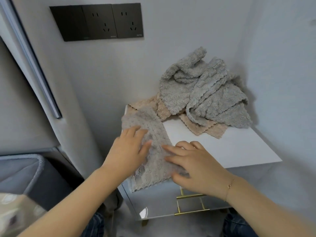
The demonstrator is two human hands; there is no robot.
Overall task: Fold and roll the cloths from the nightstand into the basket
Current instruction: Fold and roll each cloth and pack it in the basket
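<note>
A beige-grey fluffy cloth (150,134) lies folded into a long strip along the left side of the white nightstand (230,147), its near end hanging over the front edge. My left hand (128,151) lies flat on the strip's left side with fingers straight. My right hand (193,161) presses the strip's right side, fingers spread. A heap of grey cloths (205,93) is piled at the back of the nightstand, on top of peach cloths (203,127). At the lower left stands a grey basket (25,170), partly cut off by the frame.
The nightstand stands in a wall corner, with a dark socket panel (99,23) above it. Gold drawer handles (189,196) show on its front. A patterned object (15,214) sits at the bottom left corner.
</note>
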